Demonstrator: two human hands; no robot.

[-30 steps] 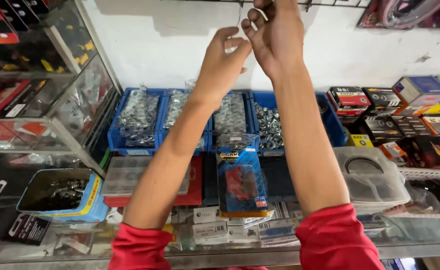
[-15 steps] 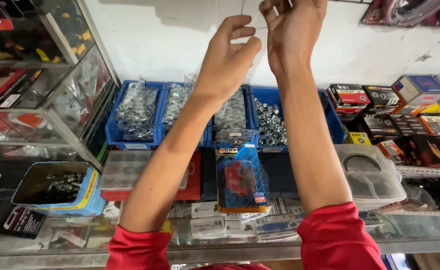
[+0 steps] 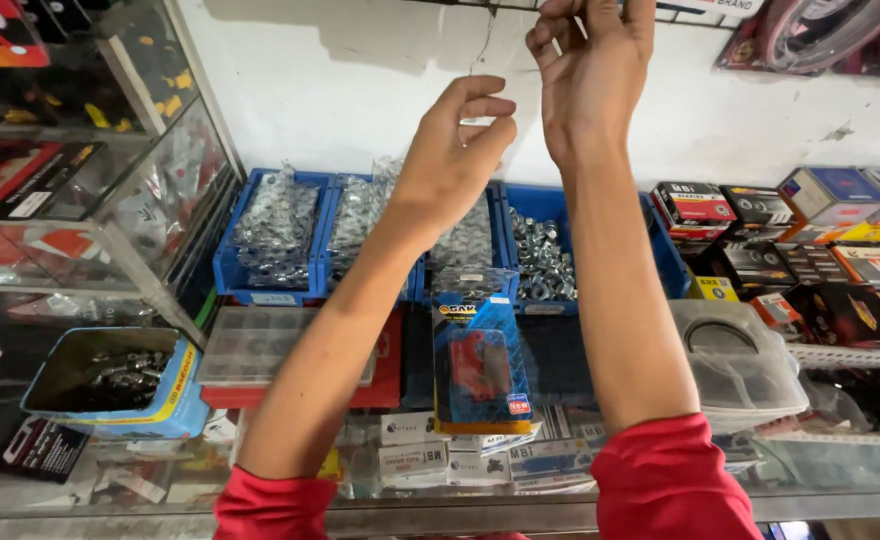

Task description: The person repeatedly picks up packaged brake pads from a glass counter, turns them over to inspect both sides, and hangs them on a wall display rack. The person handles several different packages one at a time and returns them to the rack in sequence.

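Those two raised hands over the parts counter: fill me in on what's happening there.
A person in red sleeves reaches both bare hands up toward a thin dark wire hanging from a rack on the white wall. The right hand is highest, fingers pinched near the rack; whether it has a grip on anything cannot be told. The left hand is just below, fingers curled beside the wire. Beneath lie blue plastic bins of metal nuts and a blue blister pack.
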